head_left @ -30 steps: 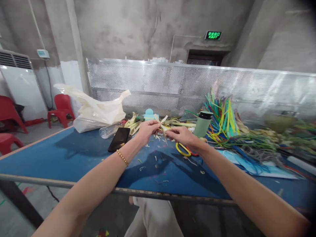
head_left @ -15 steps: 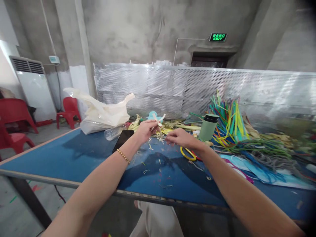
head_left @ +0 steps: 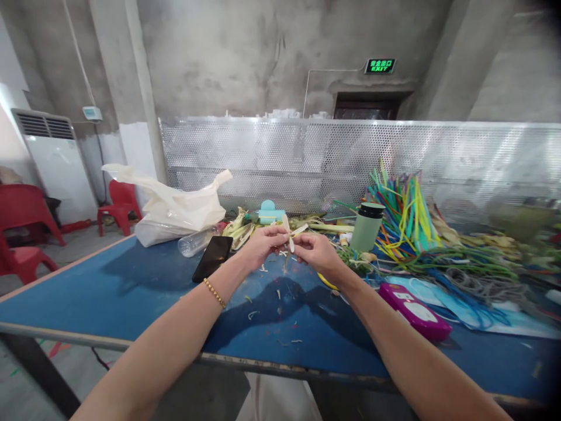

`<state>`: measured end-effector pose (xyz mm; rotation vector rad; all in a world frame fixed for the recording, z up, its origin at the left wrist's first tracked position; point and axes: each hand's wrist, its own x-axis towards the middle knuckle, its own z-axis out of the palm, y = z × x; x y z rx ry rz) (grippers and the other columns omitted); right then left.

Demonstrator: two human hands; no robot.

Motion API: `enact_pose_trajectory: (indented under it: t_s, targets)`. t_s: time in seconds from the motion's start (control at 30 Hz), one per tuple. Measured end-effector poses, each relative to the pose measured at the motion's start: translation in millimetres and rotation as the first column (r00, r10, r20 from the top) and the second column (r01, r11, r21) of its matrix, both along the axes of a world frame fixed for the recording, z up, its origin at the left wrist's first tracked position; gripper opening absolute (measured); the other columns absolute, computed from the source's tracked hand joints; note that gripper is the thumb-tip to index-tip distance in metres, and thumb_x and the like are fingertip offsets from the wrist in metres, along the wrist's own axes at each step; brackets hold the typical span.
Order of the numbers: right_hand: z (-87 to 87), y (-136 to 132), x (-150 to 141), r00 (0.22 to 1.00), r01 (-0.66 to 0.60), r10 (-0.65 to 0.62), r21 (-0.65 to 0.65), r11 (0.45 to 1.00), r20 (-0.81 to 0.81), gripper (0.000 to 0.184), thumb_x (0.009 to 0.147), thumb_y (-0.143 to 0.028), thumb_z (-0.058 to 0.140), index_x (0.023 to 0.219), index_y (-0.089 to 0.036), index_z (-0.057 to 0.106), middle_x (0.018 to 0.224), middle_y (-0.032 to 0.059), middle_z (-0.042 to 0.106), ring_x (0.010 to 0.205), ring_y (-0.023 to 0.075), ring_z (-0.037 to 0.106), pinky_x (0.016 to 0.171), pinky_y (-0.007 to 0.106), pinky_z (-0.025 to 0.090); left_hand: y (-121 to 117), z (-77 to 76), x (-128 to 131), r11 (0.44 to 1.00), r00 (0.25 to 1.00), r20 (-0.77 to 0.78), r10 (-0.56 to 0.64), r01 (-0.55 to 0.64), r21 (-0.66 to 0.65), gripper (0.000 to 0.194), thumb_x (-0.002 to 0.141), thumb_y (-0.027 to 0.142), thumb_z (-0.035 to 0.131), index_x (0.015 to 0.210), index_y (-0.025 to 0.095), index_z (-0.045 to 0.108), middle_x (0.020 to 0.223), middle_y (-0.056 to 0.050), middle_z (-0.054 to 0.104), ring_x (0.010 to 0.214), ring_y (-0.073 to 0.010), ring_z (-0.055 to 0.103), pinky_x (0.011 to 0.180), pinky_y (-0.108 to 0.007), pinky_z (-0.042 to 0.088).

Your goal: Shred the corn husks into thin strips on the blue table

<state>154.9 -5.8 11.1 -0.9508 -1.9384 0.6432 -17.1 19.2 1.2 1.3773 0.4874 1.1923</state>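
Above the middle of the table, my left hand [head_left: 264, 245] pinches a small flower-like piece of pale strips [head_left: 286, 224] between thumb and fingers. The strips spread outward like petals, with a thin tail hanging below. My right hand [head_left: 319, 251] is closed on the piece from the other side, its fingertips at the strips. Fingers partly cover the centre of the piece. A black phone [head_left: 213, 258] lies left of my left hand. Beneath my right wrist, a yellow scissors handle [head_left: 327, 282] shows in part.
A green tumbler [head_left: 368, 228] stands behind my right hand, near colourful strips [head_left: 407, 219]. A purple device [head_left: 414, 311] and blue sheets [head_left: 475, 310] lie right. A white plastic bag [head_left: 184, 204] and clear bottle [head_left: 195, 241] are left. Scraps litter the blue table [head_left: 144, 292].
My right hand moved off the piece, then came back to it. My left hand kept its pinch. The view shifted, and the purple device came into sight from behind my right forearm.
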Motion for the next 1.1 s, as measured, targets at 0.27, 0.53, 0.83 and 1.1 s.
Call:
enact_pose_trajectory:
  t_s: [0.27,0.53,0.83,1.1]
  targets:
    - [5.2,-3.2,1.7,0.990,0.088,-0.086,0.007,0.996,-0.116,0.021,0.071,-0.031,0.061,0.086,-0.017,0.062,0.072,0.0022,0.065,0.052,0.0118,0.055,0.044,0.023,0.042,-7.1,1.5,5.3,0.997,0.998,0.027,0.049,-0.047,-0.055,0.017,0.063,0.022,0.077,0.072,0.011,0.068,0.062,-0.003,0.061,0.056,-0.0096,0.052,0.057,-0.025,0.034]
    - [-3.4,2.9,1.5,0.987,0.131,-0.120,0.114,0.985,-0.103,0.022,0.077,-0.032,0.062,0.091,-0.018,0.052,0.073,0.0004,0.060,0.055,0.0128,0.056,0.050,0.025,0.045,-6.2,-0.6,11.4,0.987,0.989,0.032,0.144,-0.141,-0.079,0.006,0.063,0.012,0.073,0.065,0.010,0.068,0.058,-0.003,0.059,0.051,-0.0081,0.048,0.052,-0.025,0.029]
    - [4.9,-6.4,6.1,0.966,0.135,-0.239,0.583,0.801,0.104,0.035,0.079,-0.011,0.055,0.112,-0.020,0.063,0.104,0.0080,0.055,0.075,0.0149,0.056,0.070,0.031,0.050,-6.2,-1.8,9.9,0.970,0.993,0.061,0.106,-0.090,-0.226,0.009,0.065,0.012,0.072,0.072,0.011,0.067,0.064,-0.002,0.059,0.051,-0.0076,0.050,0.052,-0.024,0.034]
    - [1.3,-0.1,7.2,0.965,0.134,-0.248,0.660,0.739,0.082,0.007,0.085,-0.021,0.063,0.080,-0.020,0.067,0.095,0.0075,0.060,0.094,0.0218,0.058,0.086,0.039,0.046,-17.9,3.0,12.9,0.993,0.979,-0.168,0.118,-0.122,-0.012,0.005,0.072,0.013,0.065,0.072,0.011,0.069,0.065,-0.004,0.063,0.053,-0.0093,0.052,0.054,-0.025,0.034]
